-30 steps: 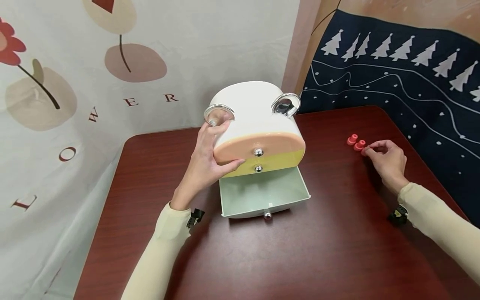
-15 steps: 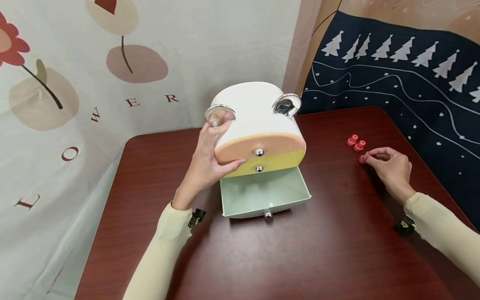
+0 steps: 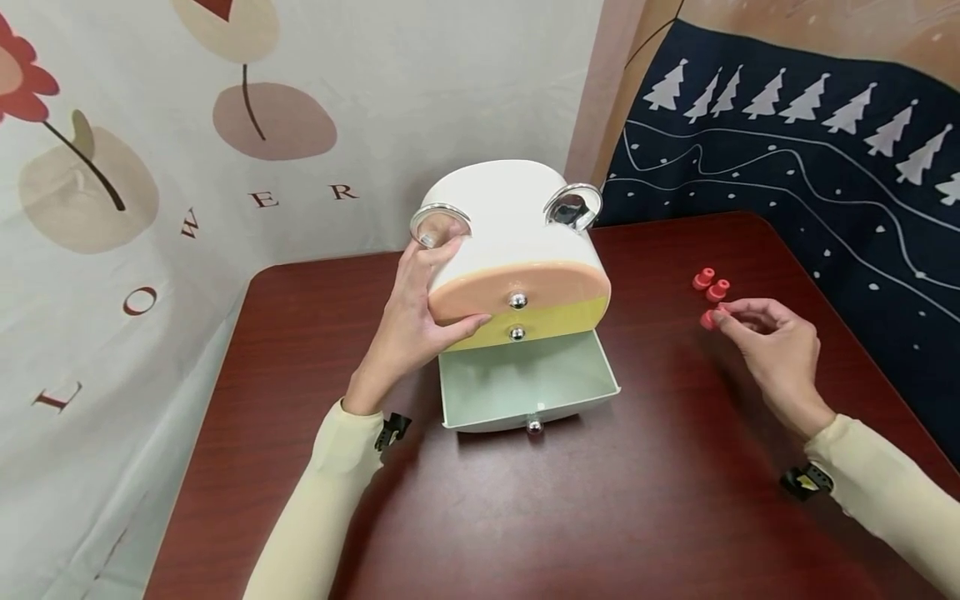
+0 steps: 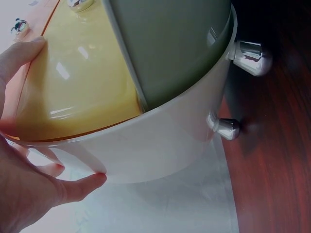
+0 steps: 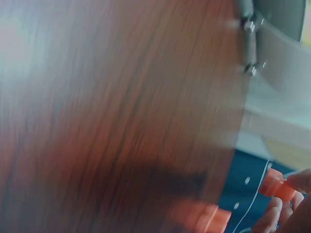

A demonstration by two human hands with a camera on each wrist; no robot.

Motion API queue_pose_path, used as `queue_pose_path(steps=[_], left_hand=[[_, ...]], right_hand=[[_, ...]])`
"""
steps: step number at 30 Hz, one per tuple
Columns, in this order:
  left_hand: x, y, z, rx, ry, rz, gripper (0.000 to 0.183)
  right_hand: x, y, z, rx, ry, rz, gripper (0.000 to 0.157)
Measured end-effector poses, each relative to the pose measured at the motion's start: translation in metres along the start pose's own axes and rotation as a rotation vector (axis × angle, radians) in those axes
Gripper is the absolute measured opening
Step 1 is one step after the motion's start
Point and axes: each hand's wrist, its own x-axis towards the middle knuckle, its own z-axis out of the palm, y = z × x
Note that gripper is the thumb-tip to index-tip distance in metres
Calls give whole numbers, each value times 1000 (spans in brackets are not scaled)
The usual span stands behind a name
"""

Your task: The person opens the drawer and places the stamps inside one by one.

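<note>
A small white drawer cabinet [image 3: 510,208] with silver ring-shaped ears stands on the table. Its orange drawer [image 3: 480,293] and yellow drawer [image 3: 558,321] are closed, while the green bottom drawer [image 3: 525,375] is pulled out and holds nothing. My left hand [image 3: 408,329] grips the cabinet's left side, thumb across the front and fingers along the wall. Off to the right, my right hand [image 3: 783,354] pinches a small red stepped peg [image 5: 277,185] between thumb and fingertips, raised over the table. Two matching red pegs [image 3: 717,290] stand upright just beyond that hand.
The dark red wooden table [image 3: 600,517] has rounded far corners. A pale printed cloth [image 3: 420,108] hangs behind it. Along the right edge hangs a navy cloth [image 3: 810,167] with white trees. Silver feet [image 4: 226,127] support the cabinet.
My right hand has lifted the red peg from beside the other two and carried it slightly left and nearer to me. My left hand stays on the cabinet.
</note>
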Motion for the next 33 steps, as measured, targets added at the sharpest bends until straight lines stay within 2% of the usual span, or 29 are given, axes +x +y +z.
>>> queue_pose_path(steps=[5,8,14,17,21,27,30,33], left_hand=[[1,0,0,-13,6,10,95],[0,0,0,-15,8,-1,95],[-3,1,1,-12,5,-16,92],[-2,1,1,-13,2,-13,92],[-1,0,1,-9,8,-11,93],[-1,-1,2,-12,5,-4,92],[-1,-1,2,-8,6,-2,92],[-1,-2,2,-8,8,0,91]], right_hand=[[-18,-18,12,65,49,-97,29],[-28,-28,18,98,39,-144,26],[-50,-46,32,151,-9,-204,24],[-61,-57,42,218,-35,-250,23],[-72,-72,58,305,-94,-286,23],[-83,-83,87,390,-183,-316,18],[-85,-87,98,400,-224,-334,15],[-87,-92,107,327,-263,-379,14]])
